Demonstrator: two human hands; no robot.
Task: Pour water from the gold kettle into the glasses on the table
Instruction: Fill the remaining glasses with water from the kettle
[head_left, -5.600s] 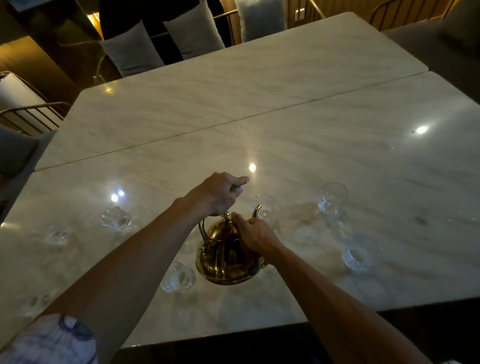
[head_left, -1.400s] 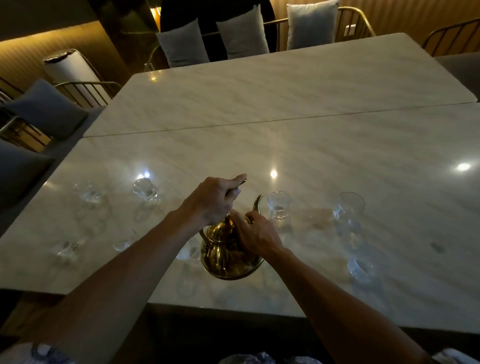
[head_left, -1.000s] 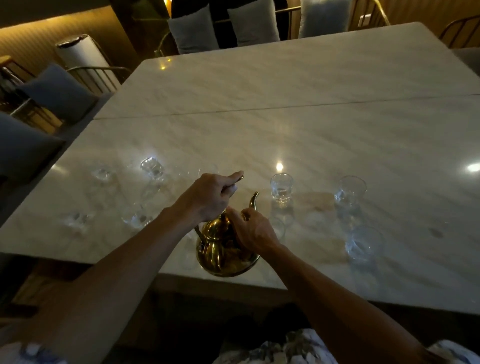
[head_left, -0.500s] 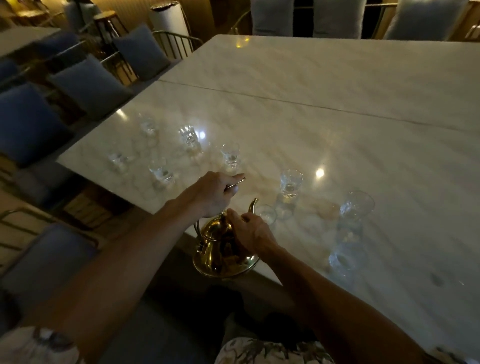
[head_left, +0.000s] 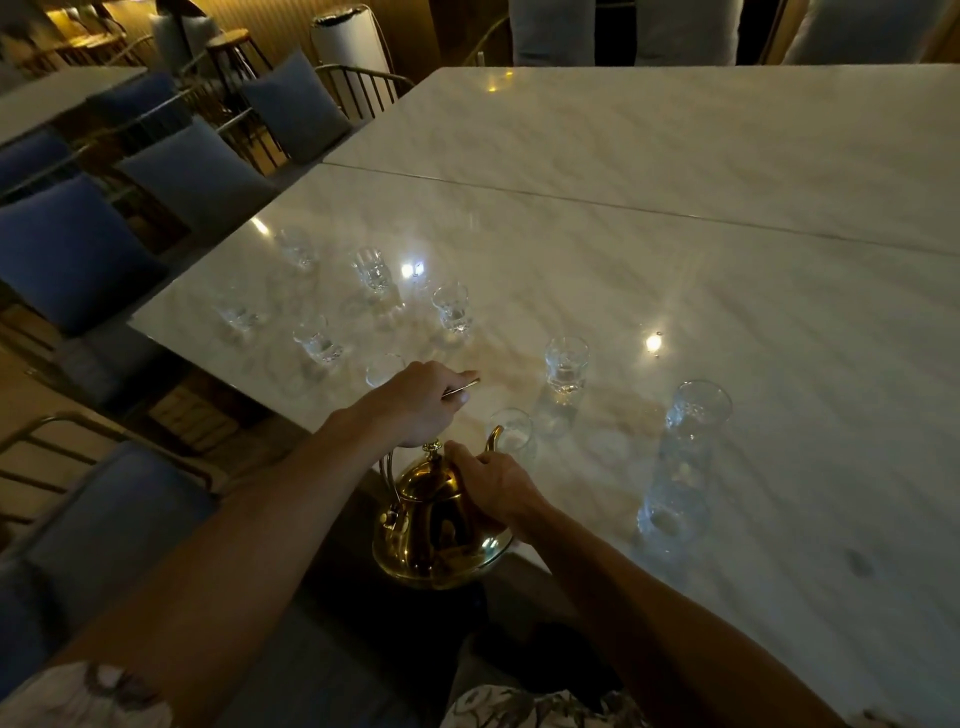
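The gold kettle (head_left: 436, 525) is held at the near edge of the marble bench (head_left: 675, 156), and its base partly overhangs that edge. The left hand (head_left: 415, 405) grips the top of the arched handle (head_left: 387, 467) from above. Its fingers (head_left: 460, 376) are curled tight round the bar, whose end projects past the forefinger.

The right hand (head_left: 493, 486) lies on the kettle's shoulder beside the lid knob (head_left: 431, 447). Its fingers (head_left: 467, 457) are bent and pressed against the lid and body.

The spout (head_left: 493, 435) curves upward and points away from the person. Its tip overlaps the nearest glass (head_left: 514, 441), which stands upright on the bench. Whether water is flowing cannot be told.

A second glass (head_left: 566, 364) stands beyond the nearest one. Two right-hand glasses (head_left: 696, 410) stand well apart from the kettle. A left-hand group of glasses (head_left: 370, 267) stands beyond the left hand. Blue-cushioned chairs (head_left: 67, 254) line the bench's left side.
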